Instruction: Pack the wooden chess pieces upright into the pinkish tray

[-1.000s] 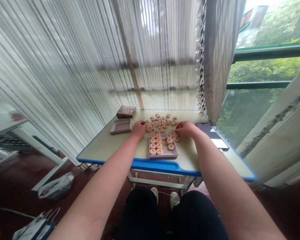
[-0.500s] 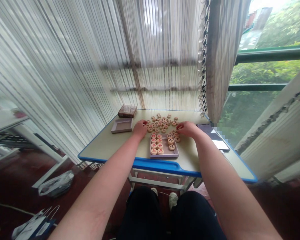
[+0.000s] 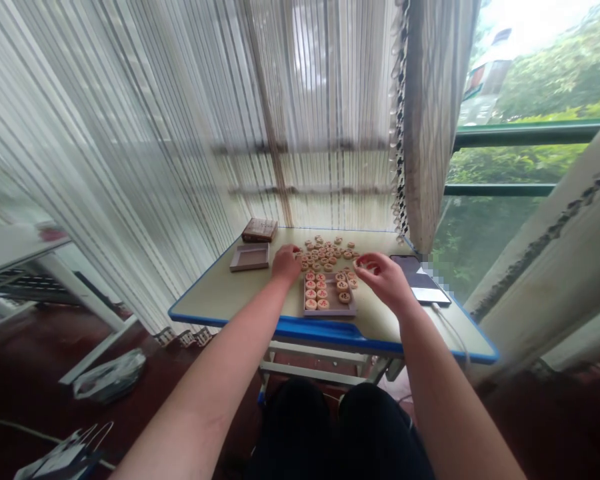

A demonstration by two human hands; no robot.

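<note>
Round wooden Chinese chess pieces lie loosely heaped toward the far side of the desk. In front of them sits a shallow open box. Two columns of red-marked pieces fill its left side; several dark-marked pieces stand along the right. My right hand, just right of the box, is closed in a pinch on one chess piece. At the heap's left edge is my left hand, its fingers curled toward the pieces; whatever lies between its fingertips is hidden.
An open box lid and a brown box lie at the desk's left back. On the right is a phone by a white-and-dark flat object with a cable. Curtains hang behind the blue-edged desk.
My right hand has lifted slightly off the desk with a chess piece between its fingers. The left hand stays by the heap's left edge. The camera view has shifted.
</note>
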